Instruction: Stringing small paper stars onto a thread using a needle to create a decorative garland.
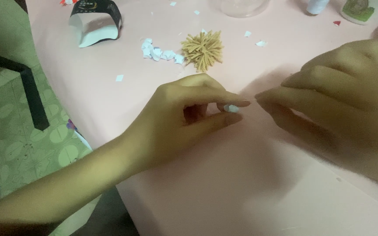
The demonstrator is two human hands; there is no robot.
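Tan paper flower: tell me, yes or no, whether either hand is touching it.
No. The tan paper flower lies alone farther up the table, apart from the left hand and right hand.

Dim, warm indoor light tints the pink table (pixel 110 87) evenly, without glare. Soft shadows spread beneath and in front of the left hand (pixel 184 113); to its right, the right hand (pixel 346 100) looks large and blurred. Grain softens everything, especially beyond the left hand.

One head-worn view looks steeply down, close over the pink worktop (pixel 250 175), facing its far edge.
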